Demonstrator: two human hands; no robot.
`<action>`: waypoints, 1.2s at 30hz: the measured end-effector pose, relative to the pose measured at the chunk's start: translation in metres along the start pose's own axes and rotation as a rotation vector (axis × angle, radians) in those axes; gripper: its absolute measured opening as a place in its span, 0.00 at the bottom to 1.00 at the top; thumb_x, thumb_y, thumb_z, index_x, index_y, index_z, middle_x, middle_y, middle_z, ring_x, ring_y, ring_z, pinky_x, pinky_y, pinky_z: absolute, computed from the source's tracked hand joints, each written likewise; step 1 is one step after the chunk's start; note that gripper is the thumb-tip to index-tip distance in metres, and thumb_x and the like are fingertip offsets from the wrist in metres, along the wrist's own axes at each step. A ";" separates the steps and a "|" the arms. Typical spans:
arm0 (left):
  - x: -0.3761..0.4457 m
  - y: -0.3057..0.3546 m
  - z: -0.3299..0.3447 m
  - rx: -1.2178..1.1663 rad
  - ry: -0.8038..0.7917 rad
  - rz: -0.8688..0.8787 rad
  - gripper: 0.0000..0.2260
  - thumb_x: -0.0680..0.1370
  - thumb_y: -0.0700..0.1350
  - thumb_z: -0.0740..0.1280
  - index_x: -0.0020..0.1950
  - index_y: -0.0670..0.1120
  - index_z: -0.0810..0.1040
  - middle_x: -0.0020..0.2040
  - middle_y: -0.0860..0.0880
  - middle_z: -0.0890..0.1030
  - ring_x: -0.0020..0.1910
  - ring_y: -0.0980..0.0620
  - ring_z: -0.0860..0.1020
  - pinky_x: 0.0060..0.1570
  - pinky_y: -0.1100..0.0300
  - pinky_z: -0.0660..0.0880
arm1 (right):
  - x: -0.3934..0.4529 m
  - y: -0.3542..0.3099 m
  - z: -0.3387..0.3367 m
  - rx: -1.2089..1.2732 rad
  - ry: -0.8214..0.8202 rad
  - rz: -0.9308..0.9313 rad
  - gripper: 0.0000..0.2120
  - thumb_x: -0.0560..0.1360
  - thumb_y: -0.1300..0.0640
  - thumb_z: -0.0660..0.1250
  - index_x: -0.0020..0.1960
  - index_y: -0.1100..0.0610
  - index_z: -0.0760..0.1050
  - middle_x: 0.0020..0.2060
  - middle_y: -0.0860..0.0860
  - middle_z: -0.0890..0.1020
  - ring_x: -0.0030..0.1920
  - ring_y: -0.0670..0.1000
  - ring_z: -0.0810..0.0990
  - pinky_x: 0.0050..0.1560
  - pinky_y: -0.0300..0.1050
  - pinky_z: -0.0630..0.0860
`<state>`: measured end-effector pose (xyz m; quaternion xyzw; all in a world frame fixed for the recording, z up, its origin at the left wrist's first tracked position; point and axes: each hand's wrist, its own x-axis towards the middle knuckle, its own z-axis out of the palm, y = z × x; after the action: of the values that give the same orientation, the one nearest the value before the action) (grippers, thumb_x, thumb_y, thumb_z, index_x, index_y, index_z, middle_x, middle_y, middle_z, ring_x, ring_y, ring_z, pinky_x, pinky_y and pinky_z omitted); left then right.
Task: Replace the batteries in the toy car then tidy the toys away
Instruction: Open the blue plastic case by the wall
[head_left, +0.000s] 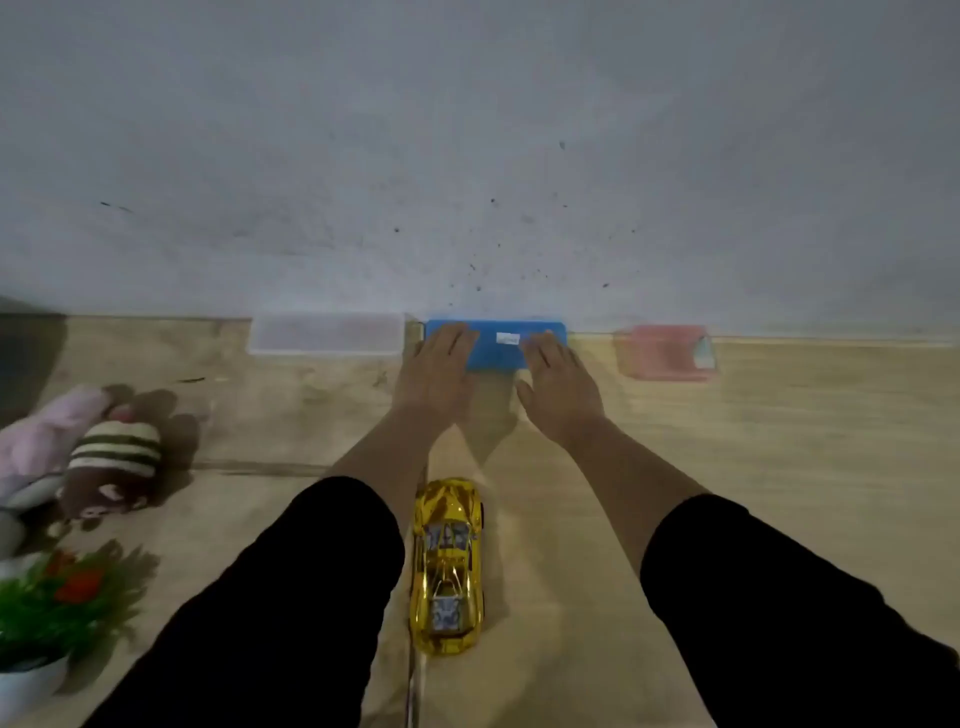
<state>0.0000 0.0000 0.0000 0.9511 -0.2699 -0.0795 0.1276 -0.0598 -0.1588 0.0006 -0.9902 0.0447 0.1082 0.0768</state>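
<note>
Left hand (436, 371) and right hand (558, 387), fingers extended, rest on the blue box (496, 345) at the wall; toy car (448, 564) lies between the forearms. Grip both ends evenly, draw the box level

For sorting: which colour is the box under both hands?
Blue, the flat plastic box; head view.

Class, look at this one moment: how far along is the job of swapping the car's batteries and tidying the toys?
Done: nothing visibly; whether the batteries are changed cannot be told. In hand: both hands, left and right, reach with straight fingers onto the blue box by the wall. Left: the yellow car still lies on the floor between the arms, and the plush toys remain out.
</note>
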 end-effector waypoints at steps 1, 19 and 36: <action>0.006 0.001 0.004 0.025 -0.011 -0.014 0.24 0.80 0.42 0.58 0.76 0.46 0.57 0.76 0.49 0.59 0.75 0.52 0.55 0.71 0.57 0.54 | 0.006 0.004 0.004 -0.032 0.002 -0.037 0.26 0.81 0.53 0.52 0.76 0.59 0.50 0.75 0.53 0.55 0.76 0.52 0.49 0.75 0.47 0.49; 0.030 -0.015 0.052 -0.076 0.300 -0.002 0.25 0.64 0.34 0.73 0.60 0.45 0.77 0.58 0.47 0.80 0.56 0.47 0.74 0.54 0.50 0.74 | 0.062 0.016 0.060 -0.634 0.420 -0.422 0.19 0.79 0.61 0.46 0.63 0.67 0.67 0.53 0.55 0.83 0.50 0.58 0.82 0.37 0.52 0.81; 0.020 -0.009 0.049 0.315 0.425 -0.150 0.42 0.65 0.40 0.75 0.74 0.54 0.58 0.66 0.44 0.64 0.65 0.44 0.64 0.61 0.39 0.65 | 0.068 0.023 0.007 -0.270 0.815 -0.407 0.16 0.73 0.65 0.58 0.56 0.57 0.78 0.44 0.55 0.80 0.43 0.55 0.71 0.41 0.49 0.66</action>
<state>0.0108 -0.0129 -0.0516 0.9719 -0.1750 0.1554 0.0258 0.0022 -0.1850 -0.0247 -0.9418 -0.1380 -0.3014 -0.0566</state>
